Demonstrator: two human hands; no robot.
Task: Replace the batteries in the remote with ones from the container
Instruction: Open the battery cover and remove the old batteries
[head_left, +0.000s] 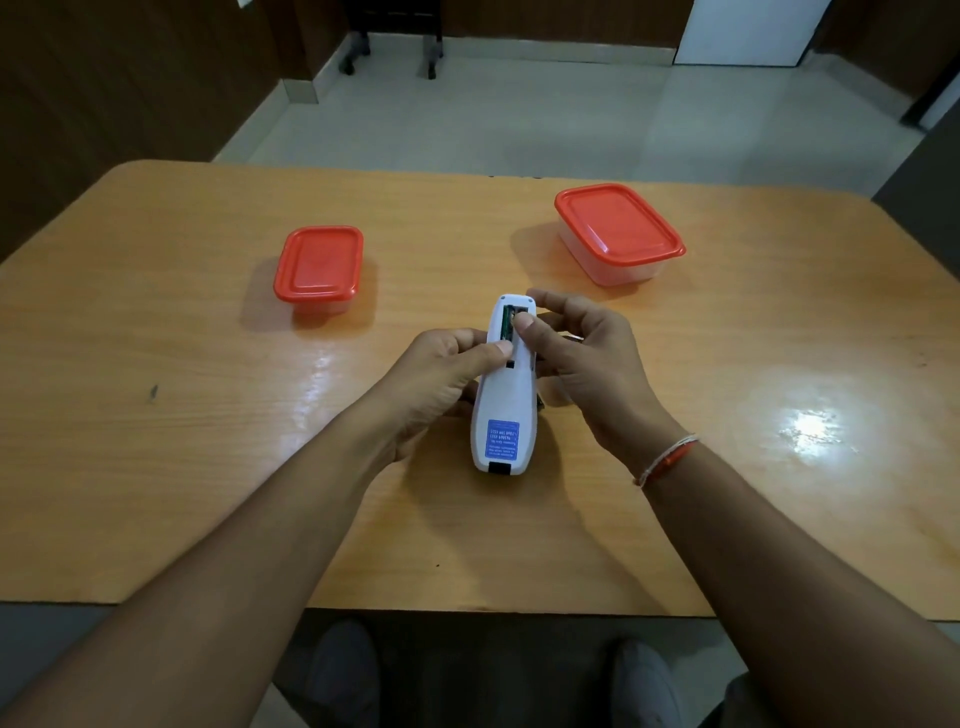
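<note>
A white remote (503, 410) lies back-up over the middle of the table, a blue label near its close end. Its battery compartment (514, 317) at the far end is open. My left hand (441, 382) grips the remote's left side, thumb on its back. My right hand (582, 358) holds the right side, with its thumb pressing into the open compartment. A small lidded container (319, 265) with a red lid stands at the back left. A larger red-lidded container (618, 231) stands at the back right. Both lids are on; their contents are hidden.
The wooden table (208, 467) has a rounded far-left corner and a glossy patch at the right. Beyond it is a pale tiled floor with chair legs (395, 52). My shoes (343, 670) show below the near table edge.
</note>
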